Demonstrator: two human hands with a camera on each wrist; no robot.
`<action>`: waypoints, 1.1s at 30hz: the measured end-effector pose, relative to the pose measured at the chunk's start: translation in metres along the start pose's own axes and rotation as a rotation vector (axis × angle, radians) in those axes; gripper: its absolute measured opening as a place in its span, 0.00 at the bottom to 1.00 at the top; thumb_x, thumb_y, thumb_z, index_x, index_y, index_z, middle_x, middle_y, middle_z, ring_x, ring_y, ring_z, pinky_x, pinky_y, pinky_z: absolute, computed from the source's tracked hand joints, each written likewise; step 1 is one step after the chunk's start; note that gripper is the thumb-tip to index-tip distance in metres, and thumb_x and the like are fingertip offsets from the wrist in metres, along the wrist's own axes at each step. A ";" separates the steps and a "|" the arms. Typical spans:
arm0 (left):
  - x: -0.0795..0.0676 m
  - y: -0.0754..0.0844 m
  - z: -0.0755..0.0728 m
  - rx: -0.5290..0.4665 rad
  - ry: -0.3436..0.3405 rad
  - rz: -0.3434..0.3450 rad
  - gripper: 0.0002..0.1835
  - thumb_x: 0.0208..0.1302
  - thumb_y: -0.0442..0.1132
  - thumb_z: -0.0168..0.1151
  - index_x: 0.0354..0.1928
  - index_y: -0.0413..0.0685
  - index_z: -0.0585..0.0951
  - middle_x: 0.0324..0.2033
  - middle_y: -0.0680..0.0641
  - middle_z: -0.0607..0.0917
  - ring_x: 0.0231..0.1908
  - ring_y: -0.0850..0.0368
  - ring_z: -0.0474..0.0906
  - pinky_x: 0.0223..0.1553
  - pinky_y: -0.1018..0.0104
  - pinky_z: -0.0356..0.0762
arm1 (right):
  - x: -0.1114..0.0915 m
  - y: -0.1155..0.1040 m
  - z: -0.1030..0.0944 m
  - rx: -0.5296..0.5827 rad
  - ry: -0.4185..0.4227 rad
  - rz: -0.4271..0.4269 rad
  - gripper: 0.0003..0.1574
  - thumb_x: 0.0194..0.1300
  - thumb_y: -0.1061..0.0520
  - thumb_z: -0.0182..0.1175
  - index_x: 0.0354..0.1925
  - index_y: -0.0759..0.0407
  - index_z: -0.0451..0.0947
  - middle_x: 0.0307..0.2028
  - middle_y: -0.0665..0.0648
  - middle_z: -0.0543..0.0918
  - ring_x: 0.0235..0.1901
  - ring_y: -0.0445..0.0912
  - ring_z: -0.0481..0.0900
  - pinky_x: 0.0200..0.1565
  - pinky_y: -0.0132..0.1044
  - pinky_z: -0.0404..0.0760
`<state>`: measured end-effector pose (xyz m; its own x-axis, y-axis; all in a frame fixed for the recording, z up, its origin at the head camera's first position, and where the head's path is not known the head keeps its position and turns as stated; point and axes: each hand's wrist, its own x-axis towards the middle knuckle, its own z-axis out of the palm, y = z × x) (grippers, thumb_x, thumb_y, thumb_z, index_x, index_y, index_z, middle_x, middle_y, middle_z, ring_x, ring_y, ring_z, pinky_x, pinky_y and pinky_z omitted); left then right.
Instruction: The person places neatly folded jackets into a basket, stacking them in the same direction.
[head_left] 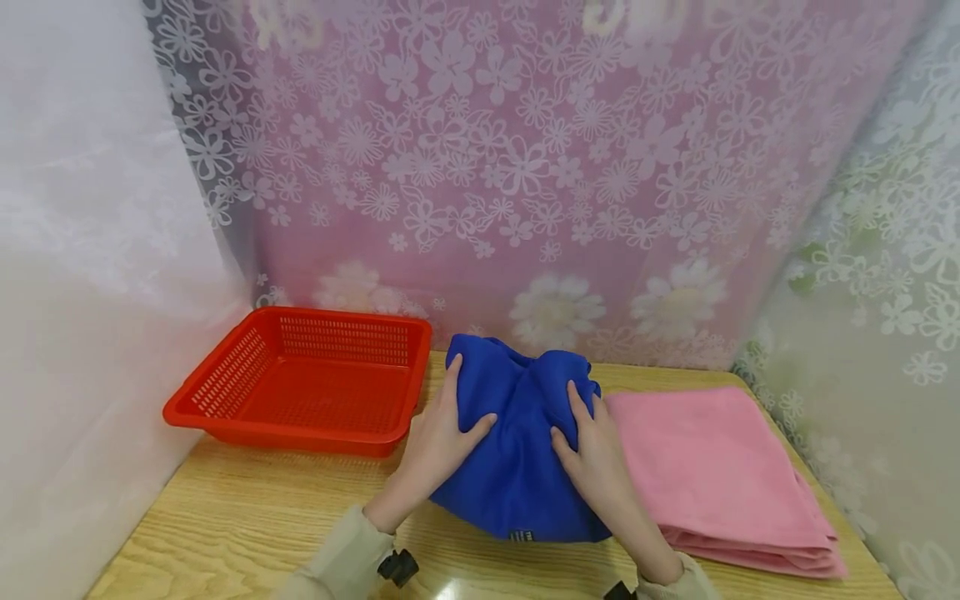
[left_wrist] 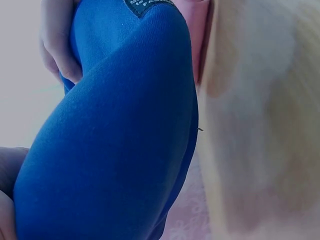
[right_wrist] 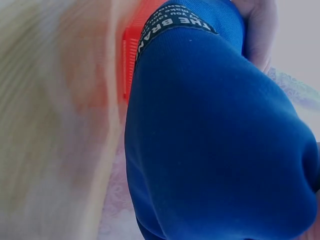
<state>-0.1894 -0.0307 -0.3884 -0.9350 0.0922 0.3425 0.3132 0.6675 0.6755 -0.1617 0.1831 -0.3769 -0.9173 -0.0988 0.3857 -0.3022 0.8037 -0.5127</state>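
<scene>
A piece of blue cloth (head_left: 517, 450), bunched and folded over itself, is held up above the table in the head view. My left hand (head_left: 442, 442) grips its left side, the thumb lying on the near face. On the right side my right hand (head_left: 600, 458) grips it the same way, fingers spread along the fabric. A small dark label (right_wrist: 175, 22) with white lettering is sewn at the lower edge. In the left wrist view the blue cloth (left_wrist: 115, 125) fills the middle and hides most of both hands.
A red plastic basket (head_left: 300, 437) with slotted walls stands at the left on the wooden table (head_left: 247, 517), nothing visible inside it. Folded pink cloth (head_left: 705, 467) lies at the right. Flowered curtains (head_left: 480, 167) hang behind and at both sides.
</scene>
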 end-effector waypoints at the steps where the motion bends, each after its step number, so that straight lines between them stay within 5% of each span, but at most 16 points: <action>1: 0.002 0.001 -0.003 0.008 0.004 0.011 0.49 0.65 0.51 0.69 0.80 0.45 0.53 0.71 0.35 0.70 0.54 0.33 0.80 0.50 0.36 0.79 | 0.002 -0.002 -0.001 -0.005 -0.002 0.004 0.42 0.69 0.63 0.62 0.74 0.73 0.58 0.68 0.82 0.61 0.68 0.75 0.61 0.64 0.69 0.66; 6: 0.014 -0.001 -0.020 0.032 0.021 0.030 0.48 0.65 0.50 0.69 0.79 0.43 0.54 0.71 0.35 0.70 0.55 0.34 0.80 0.46 0.40 0.83 | 0.017 -0.017 -0.005 -0.016 -0.037 0.031 0.42 0.71 0.60 0.61 0.76 0.69 0.56 0.70 0.81 0.59 0.70 0.74 0.59 0.66 0.68 0.64; 17: 0.041 -0.020 -0.080 0.087 -0.019 -0.045 0.51 0.66 0.52 0.68 0.81 0.46 0.49 0.72 0.34 0.67 0.62 0.31 0.73 0.60 0.35 0.73 | 0.061 -0.060 0.007 0.034 -0.098 0.029 0.44 0.73 0.56 0.60 0.78 0.66 0.54 0.72 0.78 0.58 0.72 0.71 0.58 0.68 0.65 0.63; 33: 0.073 -0.100 -0.195 0.148 -0.051 -0.061 0.53 0.67 0.55 0.66 0.82 0.55 0.43 0.74 0.30 0.59 0.65 0.23 0.65 0.62 0.27 0.64 | 0.116 -0.143 0.078 0.233 -0.098 -0.005 0.44 0.74 0.56 0.59 0.79 0.62 0.52 0.74 0.74 0.56 0.72 0.68 0.59 0.68 0.60 0.66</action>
<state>-0.2567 -0.2346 -0.3039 -0.9600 0.0830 0.2673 0.2311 0.7741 0.5893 -0.2451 0.0109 -0.3186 -0.9329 -0.1685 0.3183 -0.3483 0.6471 -0.6782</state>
